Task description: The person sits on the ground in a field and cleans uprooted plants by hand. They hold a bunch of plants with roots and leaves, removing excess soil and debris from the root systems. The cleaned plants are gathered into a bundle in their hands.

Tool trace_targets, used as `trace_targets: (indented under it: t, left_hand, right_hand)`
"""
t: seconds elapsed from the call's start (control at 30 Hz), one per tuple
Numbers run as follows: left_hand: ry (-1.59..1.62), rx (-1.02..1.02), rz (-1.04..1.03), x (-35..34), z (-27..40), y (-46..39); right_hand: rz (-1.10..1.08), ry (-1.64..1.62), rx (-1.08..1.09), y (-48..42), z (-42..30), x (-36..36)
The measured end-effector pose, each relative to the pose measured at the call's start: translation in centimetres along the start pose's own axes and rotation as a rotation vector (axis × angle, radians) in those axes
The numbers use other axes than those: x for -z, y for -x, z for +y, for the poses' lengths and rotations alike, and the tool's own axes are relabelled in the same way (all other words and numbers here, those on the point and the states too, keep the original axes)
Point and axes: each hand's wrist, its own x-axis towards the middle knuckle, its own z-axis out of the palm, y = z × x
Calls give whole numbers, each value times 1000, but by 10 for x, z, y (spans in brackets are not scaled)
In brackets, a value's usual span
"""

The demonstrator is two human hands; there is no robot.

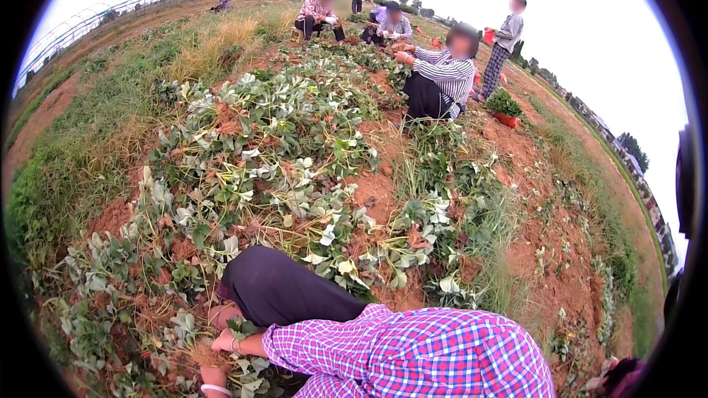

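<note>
At the lower left, my right hand (224, 341), with a thin bracelet at the wrist, closes on a bundle of uprooted leafy plants. Their fine brown roots (206, 354) point left, and green leaves (251, 380) hang out on the other side. Just below, my left hand (213, 377), wearing a white bangle, grips the same bundle; its fingers are partly hidden by roots. My bent knee in dark trousers (287, 287) rises beside the hands. Uprooted plants (265, 171) with pale leaf undersides and bare roots lie heaped around and before me.
Several people sit or bend among the plants, the nearest in a striped shirt (442, 69). One person stands with a red bucket (489, 36). A red bag of greenery (505, 119) sits on the reddish soil (531, 199). Tall grass (215, 47) borders the left side.
</note>
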Motion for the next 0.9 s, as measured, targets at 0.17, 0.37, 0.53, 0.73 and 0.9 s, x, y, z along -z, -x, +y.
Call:
trace_targets:
  t: [0.17,0.37,0.53,0.73,0.9]
  left_hand:
    - [-81,-138,84,3,-33,-12]
    - [-58,-30,84,0,-18,-2]
    - [-139,-12,139,7,4,10]
    - [-105,-171,265,-11,-12,12]
    - [-180,-140,311,-17,-51,1]
  right_hand:
    - [-30,111,60,-19,-3,-7]
    - [111,80,119,-22,6,-23]
    - [-119,-57,51,-21,-2,-21]
    - [-517,-344,201,-13,-2,-2]
    - [-320,-249,386,28,-59,16]
